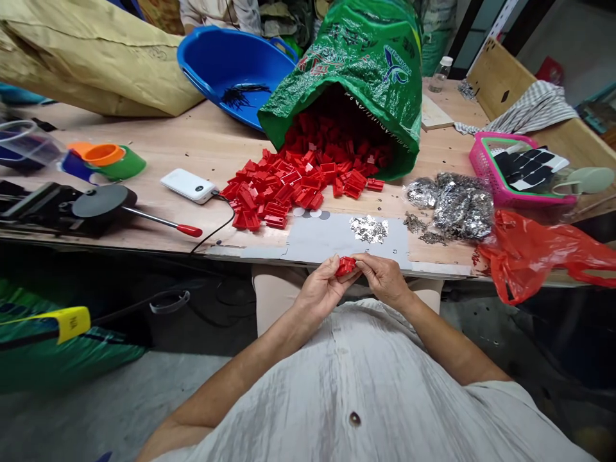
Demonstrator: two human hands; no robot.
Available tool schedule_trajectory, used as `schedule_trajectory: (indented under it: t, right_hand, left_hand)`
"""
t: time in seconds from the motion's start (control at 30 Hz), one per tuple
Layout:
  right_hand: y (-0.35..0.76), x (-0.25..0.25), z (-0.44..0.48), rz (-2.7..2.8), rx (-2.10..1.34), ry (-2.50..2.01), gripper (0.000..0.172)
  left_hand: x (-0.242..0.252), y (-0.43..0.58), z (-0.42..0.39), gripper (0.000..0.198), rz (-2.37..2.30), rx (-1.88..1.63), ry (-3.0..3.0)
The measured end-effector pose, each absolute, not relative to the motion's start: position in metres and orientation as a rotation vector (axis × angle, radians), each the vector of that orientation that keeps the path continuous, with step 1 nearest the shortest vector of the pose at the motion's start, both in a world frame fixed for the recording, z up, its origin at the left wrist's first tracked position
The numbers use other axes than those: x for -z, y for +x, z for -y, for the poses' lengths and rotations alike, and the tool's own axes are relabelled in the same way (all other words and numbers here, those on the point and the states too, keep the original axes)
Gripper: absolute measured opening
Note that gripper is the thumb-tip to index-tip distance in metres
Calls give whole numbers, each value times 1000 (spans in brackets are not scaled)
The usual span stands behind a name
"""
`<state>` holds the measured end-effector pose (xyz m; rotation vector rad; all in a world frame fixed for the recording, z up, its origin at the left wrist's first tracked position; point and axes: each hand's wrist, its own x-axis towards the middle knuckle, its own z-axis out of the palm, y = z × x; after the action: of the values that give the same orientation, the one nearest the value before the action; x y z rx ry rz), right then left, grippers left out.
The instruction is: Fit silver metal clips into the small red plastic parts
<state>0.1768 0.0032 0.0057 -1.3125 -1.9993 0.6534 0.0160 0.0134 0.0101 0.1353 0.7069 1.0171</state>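
Two bare hands meet at the middle of the worktop's [192, 138] front edge in the head view I watch from afar. I see the left hand [317, 289] gripping one red piece [345, 265] between thumb and fingers, while the right hand [385, 277] pinches its right side; whether a smaller part sits under those fingertips I cannot tell. Just beyond, on a grey sheet [317, 237] along the front edge, lies a pile of silver bits [369, 229]. Behind it, a red heap [279, 189] spills from a green sack [356, 58]. Near the front right corner I make out clear bags [462, 205] and a red plastic bag [548, 256]; toward the left edge, a lever tool [103, 202] stands near a white power bank [188, 185].
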Motion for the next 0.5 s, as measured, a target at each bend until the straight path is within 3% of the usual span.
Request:
schedule_trajectory:
  t: [0.23, 0.5]
  right_hand:
    - [187, 0, -4, 1953, -778, -1401, 30]
    - [265, 14, -24, 1752, -350, -1948, 23]
  left_hand:
    - [14, 13, -9, 12, -770, -930, 118]
    - [64, 13, -16, 10, -1186, -686, 21]
